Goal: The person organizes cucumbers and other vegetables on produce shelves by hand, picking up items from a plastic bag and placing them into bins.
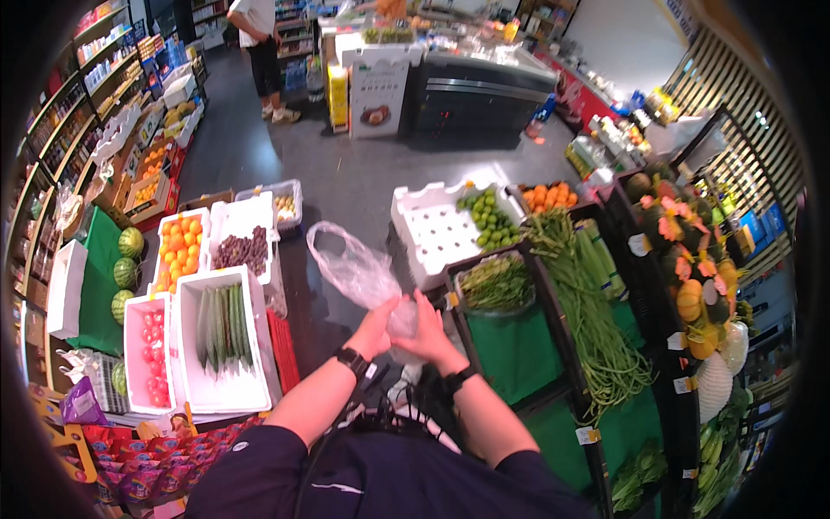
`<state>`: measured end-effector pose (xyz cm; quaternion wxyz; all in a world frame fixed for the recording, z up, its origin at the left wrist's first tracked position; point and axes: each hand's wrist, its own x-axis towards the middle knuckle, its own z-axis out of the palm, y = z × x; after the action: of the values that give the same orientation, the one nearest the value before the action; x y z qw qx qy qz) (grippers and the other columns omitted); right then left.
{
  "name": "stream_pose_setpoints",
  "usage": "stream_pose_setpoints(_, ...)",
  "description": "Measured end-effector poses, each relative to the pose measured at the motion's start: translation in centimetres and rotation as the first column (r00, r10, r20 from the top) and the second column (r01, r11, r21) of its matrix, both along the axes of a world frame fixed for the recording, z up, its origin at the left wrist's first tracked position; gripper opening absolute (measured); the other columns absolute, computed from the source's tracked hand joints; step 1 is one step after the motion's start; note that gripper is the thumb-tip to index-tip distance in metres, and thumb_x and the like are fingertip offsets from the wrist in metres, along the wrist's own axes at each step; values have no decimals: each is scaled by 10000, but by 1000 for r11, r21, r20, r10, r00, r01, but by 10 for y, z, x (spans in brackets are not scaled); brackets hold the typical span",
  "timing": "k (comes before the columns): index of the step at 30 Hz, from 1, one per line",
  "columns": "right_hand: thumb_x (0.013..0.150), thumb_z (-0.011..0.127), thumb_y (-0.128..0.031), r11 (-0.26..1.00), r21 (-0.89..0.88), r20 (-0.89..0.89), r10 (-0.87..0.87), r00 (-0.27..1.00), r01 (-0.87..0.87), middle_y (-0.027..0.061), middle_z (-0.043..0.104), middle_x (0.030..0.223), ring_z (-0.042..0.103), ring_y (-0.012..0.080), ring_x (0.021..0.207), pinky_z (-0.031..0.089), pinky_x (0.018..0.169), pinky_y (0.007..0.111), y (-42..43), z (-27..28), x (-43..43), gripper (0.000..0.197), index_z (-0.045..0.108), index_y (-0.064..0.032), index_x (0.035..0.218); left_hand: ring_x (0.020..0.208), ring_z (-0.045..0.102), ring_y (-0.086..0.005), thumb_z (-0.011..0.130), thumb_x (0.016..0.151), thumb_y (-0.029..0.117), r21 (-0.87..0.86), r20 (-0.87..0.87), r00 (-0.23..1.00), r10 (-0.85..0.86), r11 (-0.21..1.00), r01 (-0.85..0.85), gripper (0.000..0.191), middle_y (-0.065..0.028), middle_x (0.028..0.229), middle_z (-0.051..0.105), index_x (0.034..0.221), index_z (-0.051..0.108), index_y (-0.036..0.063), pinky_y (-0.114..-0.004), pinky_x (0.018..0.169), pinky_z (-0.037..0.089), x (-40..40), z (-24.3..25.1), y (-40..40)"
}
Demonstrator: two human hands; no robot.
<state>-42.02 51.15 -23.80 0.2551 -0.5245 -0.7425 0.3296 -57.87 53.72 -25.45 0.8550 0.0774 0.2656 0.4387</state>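
Observation:
Both hands meet in front of my body around a thin, clear plastic bag. Its looped handles reach away from me, over the dark floor. My left hand grips the bunched plastic from the left side. From the right, my right hand presses against the same bunch, thumb raised. A rounded, pale lump shows between the palms; whether it is only gathered plastic or something inside the bag, I cannot tell. Each wrist wears a black band.
Left stand foam boxes of cucumbers, tomatoes, oranges and grapes. At right are a foam box of limes, leafy greens and long beans. A person stands by a counter.

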Motion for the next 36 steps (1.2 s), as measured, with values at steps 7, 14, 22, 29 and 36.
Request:
stream_pose_setpoints(7, 510, 896, -223, 988, 119, -204, 117, 972, -94, 223, 359, 1432, 342, 385, 1365, 336, 1122, 418, 96, -3, -3, 1195, 215, -17, 1469, 1187, 557, -269, 502, 1000, 323, 60, -45, 991, 127, 990, -125, 392, -107, 1279, 582, 1276, 529, 47, -450, 1046, 417, 3, 12, 75)
stream_pose_setpoints(14, 653, 800, -160, 988, -153, -69, 0, 998, -10, 235, 570, 1237, 596, 382, 1086, 496, 902, 411, 153, 31, -8, 1143, 64, -66, 1522, 1204, 525, -255, 550, 985, 281, 113, -26, 967, 254, 962, -250, 432, -111, 1287, 555, 1313, 482, 8, -407, 1053, 398, 3, 37, 126)
stream_pose_setpoints(22, 822, 631, -180, 969, -167, 138, -162, 977, 184, 176, 661, 1066, 629, 368, 1006, 502, 800, 444, 192, 15, -3, 533, 435, -68, 1305, 1254, 479, -324, 552, 977, 225, 333, -297, 902, 314, 919, -210, 475, -149, 1341, 503, 1375, 367, 43, -469, 1084, 378, 8, 28, 181)
stream_pose_setpoints(29, 787, 670, -165, 949, -147, -102, -296, 950, 280, 193, 646, 1003, 613, 375, 997, 490, 848, 430, 196, 19, -18, 363, 535, -59, 1107, 1157, 532, -311, 563, 973, 285, 54, 77, 979, 188, 980, -193, 451, -129, 1244, 546, 1316, 438, 22, -464, 1033, 413, -10, 40, 232)
stream_pose_setpoints(36, 779, 695, -178, 899, -132, 83, -409, 909, 417, 191, 663, 953, 638, 386, 920, 507, 787, 437, 182, 16, -37, 351, 578, -71, 1092, 999, 565, -252, 671, 901, 348, 140, -73, 997, -10, 990, 20, 399, -62, 1015, 578, 1129, 546, 46, -485, 1023, 418, -32, 20, 263)
